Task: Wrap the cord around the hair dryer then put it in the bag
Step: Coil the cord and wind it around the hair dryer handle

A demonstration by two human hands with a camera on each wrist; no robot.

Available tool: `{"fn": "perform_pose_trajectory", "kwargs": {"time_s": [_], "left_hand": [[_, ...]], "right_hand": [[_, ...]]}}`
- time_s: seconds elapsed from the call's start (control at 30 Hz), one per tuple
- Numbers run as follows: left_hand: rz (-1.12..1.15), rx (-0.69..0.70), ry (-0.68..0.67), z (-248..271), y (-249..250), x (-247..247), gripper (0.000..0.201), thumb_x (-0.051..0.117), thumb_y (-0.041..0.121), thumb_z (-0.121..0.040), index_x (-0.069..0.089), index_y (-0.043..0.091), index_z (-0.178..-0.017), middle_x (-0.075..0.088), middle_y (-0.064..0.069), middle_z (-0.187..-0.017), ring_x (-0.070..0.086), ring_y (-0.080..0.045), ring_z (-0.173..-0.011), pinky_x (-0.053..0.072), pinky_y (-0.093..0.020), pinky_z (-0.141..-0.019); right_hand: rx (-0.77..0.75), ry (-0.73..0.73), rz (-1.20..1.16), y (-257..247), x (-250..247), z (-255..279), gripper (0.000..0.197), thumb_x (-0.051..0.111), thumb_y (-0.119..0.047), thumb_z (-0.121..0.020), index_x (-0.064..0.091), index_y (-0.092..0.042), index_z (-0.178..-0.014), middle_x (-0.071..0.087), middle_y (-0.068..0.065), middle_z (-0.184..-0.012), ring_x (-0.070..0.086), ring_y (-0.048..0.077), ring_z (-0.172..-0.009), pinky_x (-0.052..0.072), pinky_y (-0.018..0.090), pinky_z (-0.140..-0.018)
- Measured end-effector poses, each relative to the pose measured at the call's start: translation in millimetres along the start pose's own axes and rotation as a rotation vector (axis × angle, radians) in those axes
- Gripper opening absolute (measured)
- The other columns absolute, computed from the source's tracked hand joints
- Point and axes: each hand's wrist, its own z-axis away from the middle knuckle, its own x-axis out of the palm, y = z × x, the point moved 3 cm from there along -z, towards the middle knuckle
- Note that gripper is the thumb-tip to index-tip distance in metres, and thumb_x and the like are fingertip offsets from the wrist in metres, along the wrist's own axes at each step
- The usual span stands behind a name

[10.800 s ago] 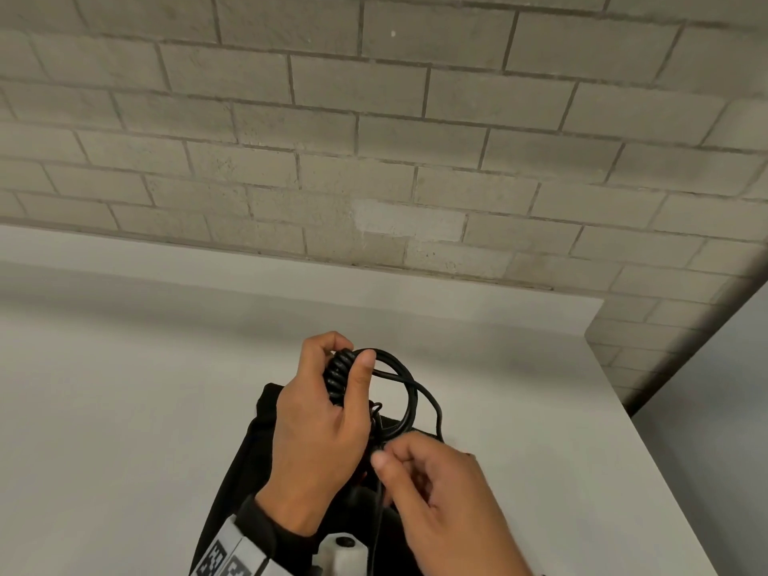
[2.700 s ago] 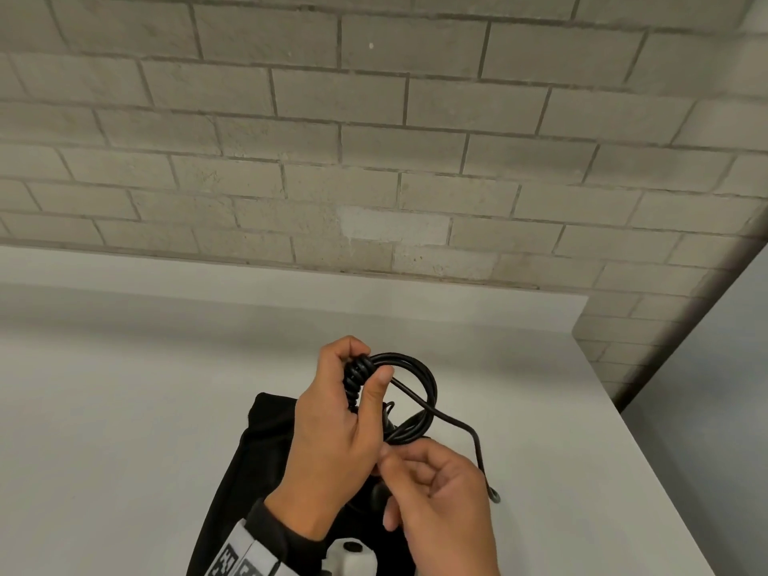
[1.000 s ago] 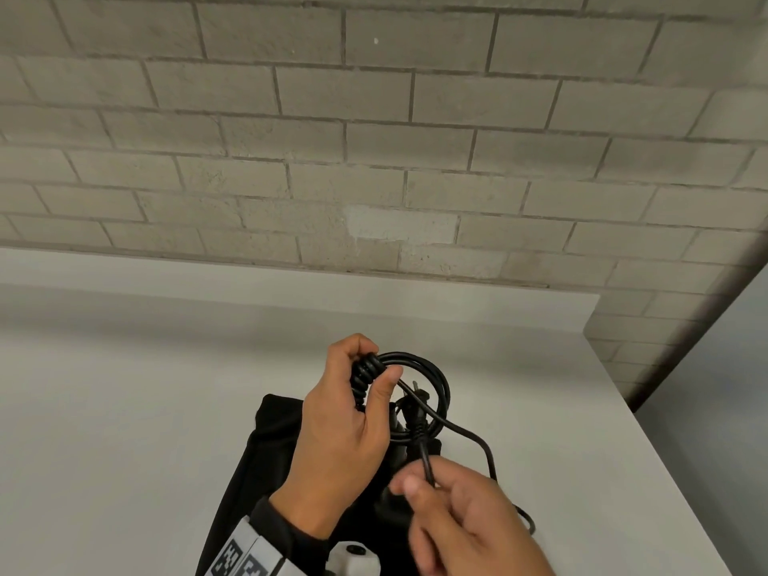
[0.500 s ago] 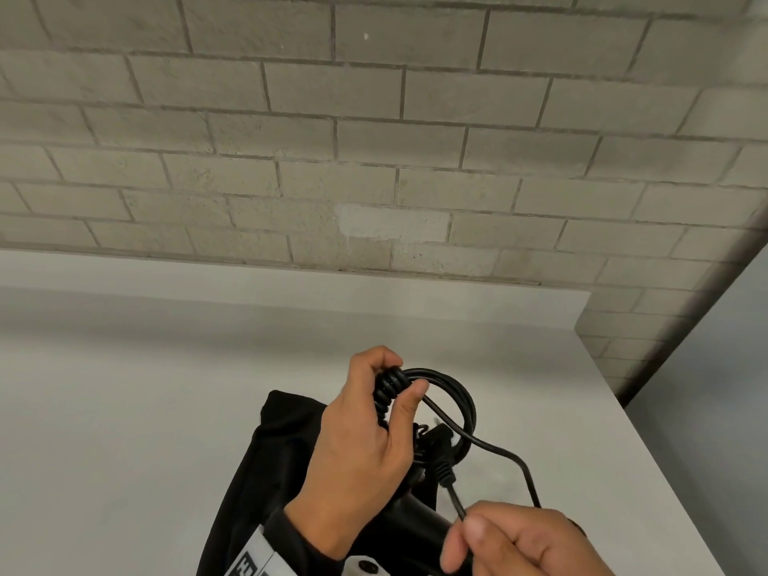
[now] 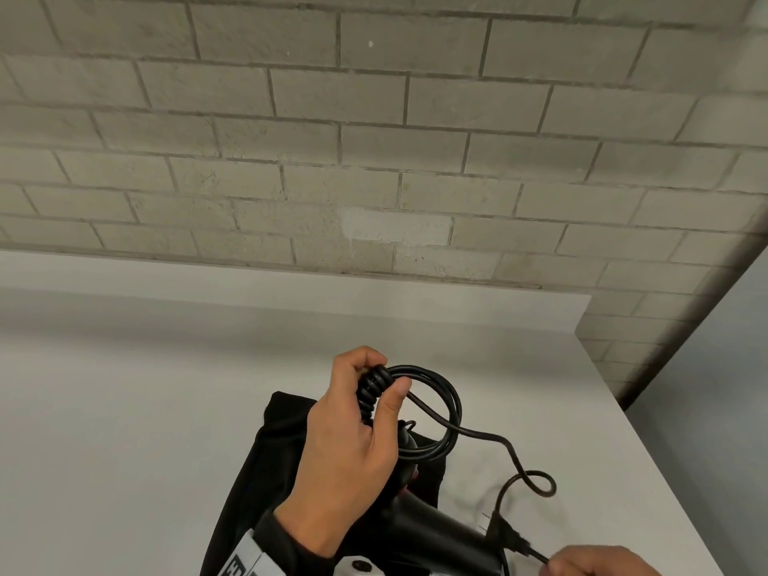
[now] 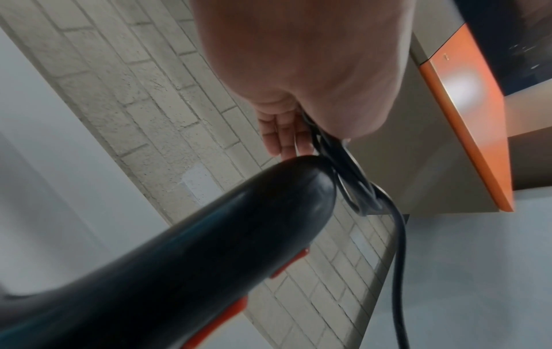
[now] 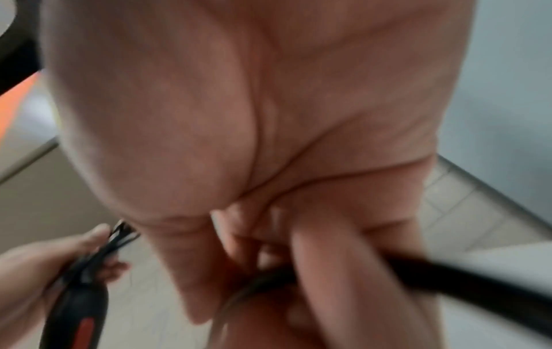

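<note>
Left hand (image 5: 349, 446) raised, gripping coiled cord (image 5: 432, 409) loops; right hand (image 5: 598, 563) low, pinching cord end.

The hair dryer (image 6: 215, 248) in the left grip (image 5: 353, 442) is smooth, glossy black plastic that catches bluish reflections, with matt orange-red plastic inlays along its handle. The cord (image 5: 440, 409), coiled beside that grip's thumb and trailing to the right grip (image 5: 598, 563), looks like smooth black rubbery sheathing with a faint sheen, ribbed where it thickens under the fingers. Beneath the left grip the bag (image 5: 270, 471) is soft matt black cloth lying on a smooth matt white bench (image 5: 124, 409), and beyond both grips the wall (image 5: 374, 160) is rough, pitted grey block.
</note>
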Motion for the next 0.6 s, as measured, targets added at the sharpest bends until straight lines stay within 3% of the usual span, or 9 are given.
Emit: {"fn": "perform_pose_trajectory", "kwargs": {"time_s": [0.07,0.1,0.17,0.23,0.3,0.33,0.43,0.5,0.6], "left_hand": [[0.000,0.010,0.003,1,1,0,0.018,0.055,0.040,-0.084,0.046,0.035,-0.098,0.061,0.021,-0.093,0.062,0.000,-0.072,0.043,-0.004,-0.061],[0.004,0.012,0.000,2,2,0,0.018,0.055,0.039,-0.084,0.046,0.035,-0.098,0.062,0.021,-0.094,0.063,0.000,-0.073,0.043,-0.004,-0.061],[0.011,0.008,-0.012,4,4,1,0.018,0.055,0.039,-0.084,0.046,0.035,-0.098,0.061,0.021,-0.095,0.063,0.000,-0.073,0.043,-0.004,-0.061],[0.019,0.005,-0.019,5,5,1,0.018,0.055,0.039,-0.083,0.046,0.036,-0.099,0.061,0.021,-0.095,0.062,0.000,-0.073,0.043,-0.004,-0.061],[0.023,0.012,-0.018,5,5,1,0.018,0.055,0.038,-0.084,0.046,0.035,-0.099,0.061,0.021,-0.095,0.062,-0.002,-0.073,0.043,-0.004,-0.061],[0.023,0.015,-0.016,6,5,1,0.018,0.056,0.037,-0.084,0.046,0.035,-0.099,0.061,0.020,-0.095,0.062,-0.003,-0.073,0.044,-0.004,-0.061],[0.031,0.015,-0.008,6,4,-1,0.019,0.056,0.035,-0.084,0.046,0.034,-0.100,0.062,0.020,-0.096,0.063,-0.004,-0.073,0.044,-0.005,-0.060],[0.030,0.014,0.002,5,2,-3,0.019,0.056,0.036,-0.083,0.046,0.035,-0.100,0.061,0.020,-0.098,0.063,-0.006,-0.075,0.045,-0.006,-0.060],[0.039,0.007,-0.005,4,-2,-6,0.020,0.056,0.038,-0.083,0.045,0.035,-0.099,0.062,0.021,-0.098,0.063,-0.012,-0.076,0.049,-0.012,-0.058]], "right_hand": [[-0.103,0.323,0.385,1,-9,4,0.027,0.057,-0.068,-0.073,0.062,-0.042,-0.064,0.057,-0.019,-0.067,0.050,-0.005,-0.087,0.019,-0.007,-0.092],[-0.197,0.422,0.449,-12,-11,5,0.025,0.049,-0.067,-0.080,0.059,-0.044,-0.074,0.054,-0.025,-0.067,0.049,-0.006,-0.083,0.021,-0.010,-0.087],[-0.322,0.622,0.300,-56,-13,8,0.016,0.051,-0.057,-0.079,0.056,-0.042,-0.078,0.055,-0.025,-0.067,0.050,-0.010,-0.075,0.034,-0.005,-0.070],[-0.469,0.819,0.084,-94,-13,11,0.007,0.058,-0.045,-0.073,0.060,-0.039,-0.076,0.060,-0.023,-0.081,0.054,-0.007,-0.078,0.038,0.000,-0.070],[-0.516,0.843,-0.005,-117,-7,11,0.029,0.063,-0.048,-0.073,0.064,-0.029,-0.094,0.063,-0.022,-0.097,0.057,-0.003,-0.095,0.037,0.003,-0.082],[-0.489,0.766,-0.038,-121,-4,7,0.039,0.066,-0.050,-0.072,0.061,-0.030,-0.106,0.063,-0.021,-0.107,0.056,-0.004,-0.104,0.035,0.002,-0.087],[-0.388,0.470,-0.064,-120,7,-9,0.052,0.077,-0.037,-0.076,0.046,-0.053,-0.114,0.063,-0.027,-0.106,0.058,-0.010,-0.102,0.034,-0.003,-0.083],[-0.443,0.514,-0.003,-122,5,-11,0.037,0.074,-0.029,-0.081,0.053,-0.052,-0.099,0.063,-0.019,-0.091,0.063,-0.002,-0.081,0.042,0.003,-0.072],[-0.654,0.664,0.154,-140,-7,-5,0.006,0.062,-0.032,-0.085,0.059,-0.037,-0.088,0.054,-0.015,-0.075,0.050,-0.003,-0.066,0.038,0.004,-0.062]]}}
